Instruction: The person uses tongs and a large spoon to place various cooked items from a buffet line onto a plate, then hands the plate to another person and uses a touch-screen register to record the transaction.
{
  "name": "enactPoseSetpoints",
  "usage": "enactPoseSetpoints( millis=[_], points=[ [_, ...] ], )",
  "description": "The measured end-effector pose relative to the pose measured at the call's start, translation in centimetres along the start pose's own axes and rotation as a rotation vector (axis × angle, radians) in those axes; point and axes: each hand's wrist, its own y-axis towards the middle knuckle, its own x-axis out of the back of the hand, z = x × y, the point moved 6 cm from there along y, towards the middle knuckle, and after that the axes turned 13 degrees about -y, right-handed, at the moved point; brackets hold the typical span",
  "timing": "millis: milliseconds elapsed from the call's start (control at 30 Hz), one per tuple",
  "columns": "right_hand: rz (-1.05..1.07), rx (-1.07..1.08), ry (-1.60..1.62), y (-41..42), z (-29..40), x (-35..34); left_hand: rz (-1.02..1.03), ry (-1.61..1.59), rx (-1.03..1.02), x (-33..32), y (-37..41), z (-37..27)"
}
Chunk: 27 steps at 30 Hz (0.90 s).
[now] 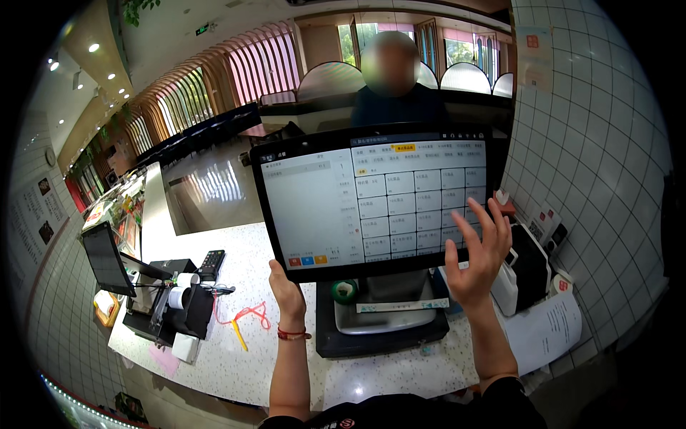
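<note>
A touchscreen point-of-sale terminal (305, 214) stands before me, tilted, its lit screen showing a grid of buttons with writing. My left hand (286, 289) grips the lower left corner, the thumb along the front edge and the other fingers hidden behind it. Over the right side of the screen is my right hand (477, 257), fingers spread and holding nothing; whether a fingertip touches the glass I cannot tell. Under the screen, the terminal's grey base (386, 322) rests on a black box (348, 346). A green round object (344, 291) and a patterned strip (402, 305) lie on the base.
A person (399, 107) is beyond the terminal. On the speckled counter (278, 370) to the left are a black keypad (210, 264), a receipt printer (195, 311), a second screen (107, 260) and a yellow pen (239, 335) on a red cord. Printed paper (544, 332) lies at right, beside a tiled wall (595, 161).
</note>
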Motion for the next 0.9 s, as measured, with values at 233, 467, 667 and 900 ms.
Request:
enactPoseSetpoints(
  millis=[233,467,667,900],
  points=[
    [-0.045,-0.031,-0.005,-0.2,-1.0,0.7,-0.034,-0.016,-0.005,-0.2,0.1,0.2],
    [-0.026,-0.019,-0.076,-0.5,-1.4,0.8,-0.019,0.004,0.015,0.1,0.0,0.3],
    [-0.036,-0.075,-0.096,-0.6,-2.5,0.9,-0.003,0.008,0.005,-0.1,0.1,0.4],
    [-0.03,-0.05,-0.086,-0.5,-2.1,1.1,0.031,-0.016,0.07,0.3,0.2,0.4]
  ],
)
